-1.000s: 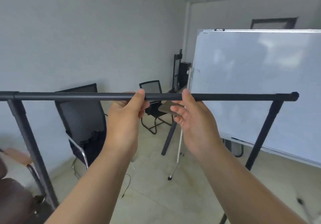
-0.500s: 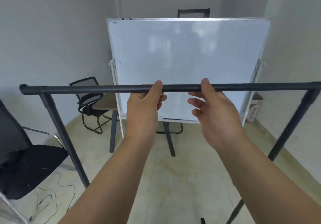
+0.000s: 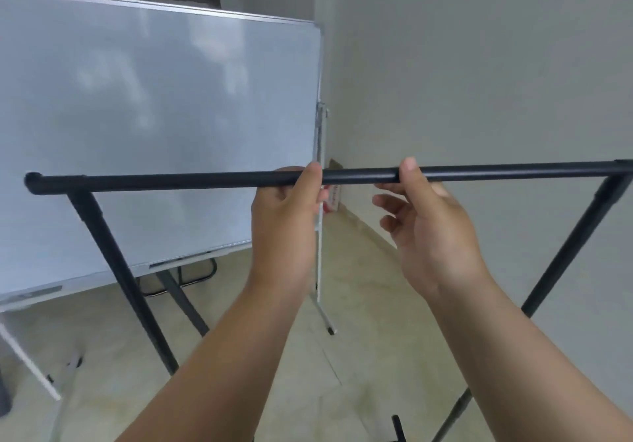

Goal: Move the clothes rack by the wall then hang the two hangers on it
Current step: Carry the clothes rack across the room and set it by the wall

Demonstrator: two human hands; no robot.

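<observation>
The black clothes rack [image 3: 171, 180] stretches across the view, its top bar level in front of me and its slanted legs reaching down on both sides. My left hand [image 3: 284, 212] is wrapped around the bar near its middle. My right hand [image 3: 428, 222] holds the same bar a little to the right, thumb on top and fingers loosely curled beneath. No hangers are in view. The rack's feet are out of sight.
A large whiteboard [image 3: 154, 126] on a stand fills the left, just behind the rack. A grey wall [image 3: 496, 81] runs along the right and meets the tiled floor [image 3: 359, 304]. A small box [image 3: 334, 195] leans in the corner.
My view and the rack have swung to the right: the chairs have left the view, the whiteboard has shifted left, and the right wall now faces me. Both hands kept hold of the bar.
</observation>
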